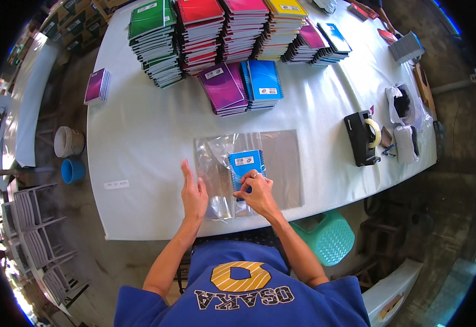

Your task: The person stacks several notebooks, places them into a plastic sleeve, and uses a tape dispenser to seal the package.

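A small blue spiral notebook (pixel 245 160) with a white label lies near the table's front edge, on a sheet of clear plastic, perhaps a bag (pixel 281 163). Whether the notebook is inside the plastic or on top of it, I cannot tell. My right hand (pixel 259 195) is over the notebook's lower part, fingers bent and tips pinched together; what they pinch, if anything, is hidden. To the left, my left hand (pixel 194 197) is held upright with its fingers stretched out, beside the crinkled left side of the plastic, holding nothing.
Tall stacks of green notebooks (pixel 151 38), red, pink and yellow ones stand at the back, with purple notebooks (pixel 222 87) and blue notebooks (pixel 263 82) before them. A black tape dispenser (pixel 358 139) stands on the right. A green stool (pixel 330 240) is below the table edge.
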Tool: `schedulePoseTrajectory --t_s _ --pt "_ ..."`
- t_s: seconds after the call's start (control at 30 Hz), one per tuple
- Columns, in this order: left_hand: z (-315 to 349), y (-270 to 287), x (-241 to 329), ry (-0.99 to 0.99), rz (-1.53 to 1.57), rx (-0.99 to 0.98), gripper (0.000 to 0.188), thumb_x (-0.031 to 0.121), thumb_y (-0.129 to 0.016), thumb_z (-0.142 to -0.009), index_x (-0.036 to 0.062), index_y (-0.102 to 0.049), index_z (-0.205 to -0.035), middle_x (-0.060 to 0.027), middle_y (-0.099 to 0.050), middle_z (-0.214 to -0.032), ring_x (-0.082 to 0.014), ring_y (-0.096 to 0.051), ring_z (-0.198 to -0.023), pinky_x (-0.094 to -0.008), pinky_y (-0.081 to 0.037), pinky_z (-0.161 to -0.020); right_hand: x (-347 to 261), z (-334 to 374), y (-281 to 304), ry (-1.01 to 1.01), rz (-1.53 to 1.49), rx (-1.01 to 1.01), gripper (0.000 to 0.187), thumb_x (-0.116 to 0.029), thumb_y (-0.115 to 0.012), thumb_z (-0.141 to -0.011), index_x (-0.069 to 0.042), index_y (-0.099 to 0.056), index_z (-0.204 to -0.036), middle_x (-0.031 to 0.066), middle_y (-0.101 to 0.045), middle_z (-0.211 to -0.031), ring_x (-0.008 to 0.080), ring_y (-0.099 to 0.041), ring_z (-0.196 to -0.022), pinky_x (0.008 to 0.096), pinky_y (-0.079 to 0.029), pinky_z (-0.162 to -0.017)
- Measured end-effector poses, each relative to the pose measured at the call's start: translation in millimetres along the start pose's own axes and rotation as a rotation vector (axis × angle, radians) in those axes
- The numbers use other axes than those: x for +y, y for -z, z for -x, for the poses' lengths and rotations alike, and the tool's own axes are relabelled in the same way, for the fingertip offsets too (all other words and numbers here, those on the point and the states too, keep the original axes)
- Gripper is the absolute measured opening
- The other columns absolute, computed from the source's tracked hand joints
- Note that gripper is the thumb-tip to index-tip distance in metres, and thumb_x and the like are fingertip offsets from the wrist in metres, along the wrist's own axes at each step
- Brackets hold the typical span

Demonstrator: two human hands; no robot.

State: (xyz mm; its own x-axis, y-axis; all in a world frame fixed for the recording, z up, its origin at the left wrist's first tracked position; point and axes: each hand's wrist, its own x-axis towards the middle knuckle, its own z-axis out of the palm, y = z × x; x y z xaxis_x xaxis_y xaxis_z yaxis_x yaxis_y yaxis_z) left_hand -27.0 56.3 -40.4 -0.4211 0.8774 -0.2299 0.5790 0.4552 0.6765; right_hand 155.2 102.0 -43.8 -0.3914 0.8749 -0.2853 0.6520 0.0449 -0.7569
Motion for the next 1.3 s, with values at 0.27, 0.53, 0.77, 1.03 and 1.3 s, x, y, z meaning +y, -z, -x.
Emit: schedulePoseTrajectory --t_s 0.27,0.53,0.77,1.03,1.3 --pt "18.3 -55.1 0.1 0.015 0.399 -0.163 0.067 0.000 -0.048 -0.092 0.0004 -0.016 -0.150 -0.0192 -0.052 -0.138 -0.0236 -0.065 -0.104 -0.0342 -0.052 -0.083 -5.6 2.1 -2.7 0.099 0.046 0.027 0.021 -0.017 -0.081 -0.068 -0.004 -0.065 -0.068 0.0036 -0.058 -0.097 0.0214 -0.053 -0.098 0.0386 -0.029 -0.086" --pt "12.0 -41.1 -16.6 -0.338 0.287 0.146 0.063 0.011 -0.049 -0.096 0.0011 -0.017 -0.150 -0.0240 -0.052 -0.134 -0.0325 -0.062 -0.111 -0.0375 -0.050 -0.088 1.5 0.0 2.2 0.013 -0.049 -0.032 0.017 -0.014 -0.079 -0.070 -0.004 -0.065 -0.069 0.0031 -0.058 -0.100 0.0207 -0.055 -0.101 0.0400 -0.030 -0.092" --pt "22.8 -49.6 15.8 0.178 0.230 -0.362 0.048 0.022 -0.046 -0.100 -0.0020 -0.039 -0.141 -0.0261 -0.059 -0.123 -0.0349 -0.057 -0.119 -0.0382 -0.045 -0.097 3.7 1.1 1.0 0.047 -0.060 -0.015 0.015 -0.010 -0.078 -0.068 -0.004 -0.064 -0.067 0.0033 -0.059 -0.100 0.0213 -0.055 -0.099 0.0412 -0.029 -0.093" --pt "27.2 -6.5 -4.7 -0.501 0.064 0.152 0.052 0.007 -0.049 -0.096 0.0035 -0.035 -0.145 -0.0221 -0.040 -0.146 -0.0352 -0.044 -0.132 -0.0364 -0.041 -0.104 10.5 -5.3 7.9 0.069 -0.125 -0.038 0.016 -0.012 -0.076 -0.071 -0.002 -0.064 -0.068 0.0036 -0.062 -0.094 0.0212 -0.060 -0.087 0.0358 -0.044 -0.081" --pt "-55.8 -1.5 59.4 -1.056 -0.466 -0.398 0.083 0.007 -0.072 -0.075 0.0165 -0.033 -0.148 -0.0054 -0.034 -0.153 -0.0317 -0.017 -0.145 -0.0560 -0.018 -0.116 9.3 -4.4 15.4 -0.033 -0.234 -0.112 0.019 -0.015 -0.074 -0.072 -0.001 -0.061 -0.069 0.0068 -0.063 -0.090 0.0253 -0.062 -0.084 0.0393 -0.045 -0.077"
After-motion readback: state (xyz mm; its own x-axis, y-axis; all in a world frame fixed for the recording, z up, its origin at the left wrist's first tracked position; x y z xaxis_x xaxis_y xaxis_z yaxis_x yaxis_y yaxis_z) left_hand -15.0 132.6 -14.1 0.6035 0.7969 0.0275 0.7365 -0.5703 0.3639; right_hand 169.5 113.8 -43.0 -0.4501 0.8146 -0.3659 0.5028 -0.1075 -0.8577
